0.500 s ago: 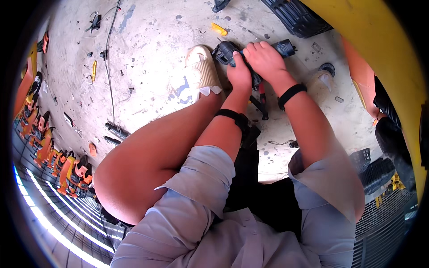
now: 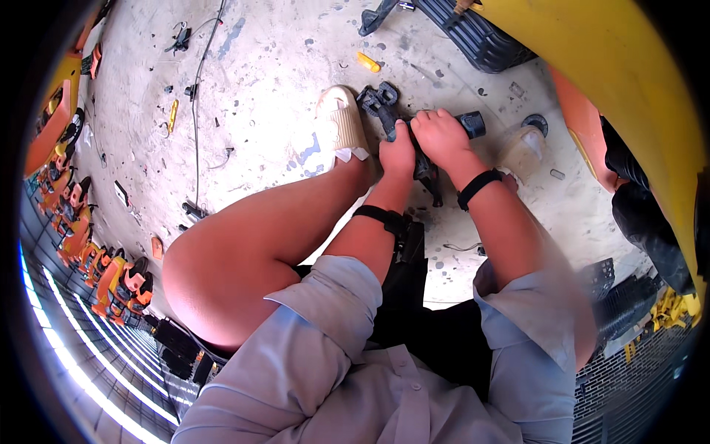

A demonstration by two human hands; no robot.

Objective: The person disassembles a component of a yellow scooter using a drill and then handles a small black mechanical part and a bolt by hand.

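The concrete floor (image 2: 259,81) is grey-white, with dark and blue stains. A black cable (image 2: 195,133) runs down its left part. A small black component (image 2: 180,37) lies left of the cable's upper end; a narrow yellow strip (image 2: 173,116) lies lower, also left of it. A short yellow piece (image 2: 368,62) lies at upper centre. A black ribbed panel (image 2: 481,37) is located at the upper right, beside a large curved yellow panel (image 2: 629,66). An orange panel (image 2: 580,122) adjoins the yellow panel's inner side. Orange-and-black units (image 2: 111,292) line the left edge. Yellow parts (image 2: 671,309) are grouped at lower right.
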